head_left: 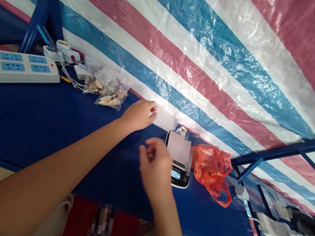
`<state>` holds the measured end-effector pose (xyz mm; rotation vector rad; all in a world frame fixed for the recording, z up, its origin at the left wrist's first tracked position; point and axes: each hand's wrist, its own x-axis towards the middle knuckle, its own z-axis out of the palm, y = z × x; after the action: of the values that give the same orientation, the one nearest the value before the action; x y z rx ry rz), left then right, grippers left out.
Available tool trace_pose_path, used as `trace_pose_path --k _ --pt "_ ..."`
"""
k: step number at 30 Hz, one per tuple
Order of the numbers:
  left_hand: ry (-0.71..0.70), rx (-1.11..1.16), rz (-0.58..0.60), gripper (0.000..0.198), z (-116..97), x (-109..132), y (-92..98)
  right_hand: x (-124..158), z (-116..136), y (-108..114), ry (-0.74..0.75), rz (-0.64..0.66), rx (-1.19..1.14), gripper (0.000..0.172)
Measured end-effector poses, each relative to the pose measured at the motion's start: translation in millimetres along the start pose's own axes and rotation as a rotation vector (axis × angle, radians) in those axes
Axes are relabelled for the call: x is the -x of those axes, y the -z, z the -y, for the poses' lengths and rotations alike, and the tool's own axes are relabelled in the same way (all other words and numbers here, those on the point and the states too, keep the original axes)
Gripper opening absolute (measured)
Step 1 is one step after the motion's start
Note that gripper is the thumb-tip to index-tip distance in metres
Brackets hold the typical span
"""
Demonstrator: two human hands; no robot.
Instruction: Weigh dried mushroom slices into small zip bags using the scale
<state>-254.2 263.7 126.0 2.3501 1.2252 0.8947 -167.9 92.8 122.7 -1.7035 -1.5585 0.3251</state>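
Observation:
My left hand [139,114] reaches over the blue table [40,123] and pinches the edge of a clear plastic bag [165,119] lying against the striped tarp. My right hand [154,165] hovers just left of a small digital scale [179,158], its fingers curled together; I cannot make out anything in them. The scale's display is lit. Two clear bags of pale sliced pieces [108,91] lie further left on the table.
A white power strip [13,67] lies at far left, with white plugs and cables [65,55] behind it. A crumpled red plastic bag [213,170] lies right of the scale. A striped tarp [215,55] forms the back wall. More devices [277,228] sit far right.

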Motion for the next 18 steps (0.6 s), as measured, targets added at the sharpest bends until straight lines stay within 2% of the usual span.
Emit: trace_pose_path --k 2,4,6,8,10,12,14,16,18 --pt "-0.014 -0.1 0.031 0.027 -11.0 -25.0 -25.6 -1.9 -9.6 31.4 -0.092 -0.293 -0.153 0.017" --pt "0.029 -0.181 0.041 0.038 -16.8 -47.8 -50.4 -8.2 -25.4 62.7 -0.146 -0.546 -0.198 0.024" --pt "0.085 -0.246 0.056 0.04 -19.7 -63.9 -68.9 -13.6 -46.1 87.3 -0.199 -0.683 -0.23 0.028" --pt "0.112 -0.231 0.039 0.036 -25.1 -70.9 -75.1 -15.6 -66.3 102.9 -0.237 -0.735 -0.276 0.028" --pt "0.085 -0.142 -0.026 0.032 -38.7 -66.8 -64.5 -14.4 -79.8 112.3 -0.255 -0.749 -0.317 0.027" --pt "-0.007 -0.04 -0.105 0.033 -62.1 -49.5 -38.2 -10.3 -82.2 120.3 -0.255 -0.728 -0.36 0.026" --pt "-0.131 0.043 -0.151 0.036 -90.9 -18.3 -4.0 -2.6 -71.9 130.5 -0.227 -0.645 -0.404 0.026" --pt "-0.194 0.096 -0.185 0.036 -115.9 22.1 25.8 10.3 -51.5 143.4 -0.165 -0.522 -0.397 0.022" --pt "-0.237 0.135 -0.25 0.033 -129.3 61.8 42.3 27.1 -27.3 157.0 -0.1 -0.385 -0.332 0.017"
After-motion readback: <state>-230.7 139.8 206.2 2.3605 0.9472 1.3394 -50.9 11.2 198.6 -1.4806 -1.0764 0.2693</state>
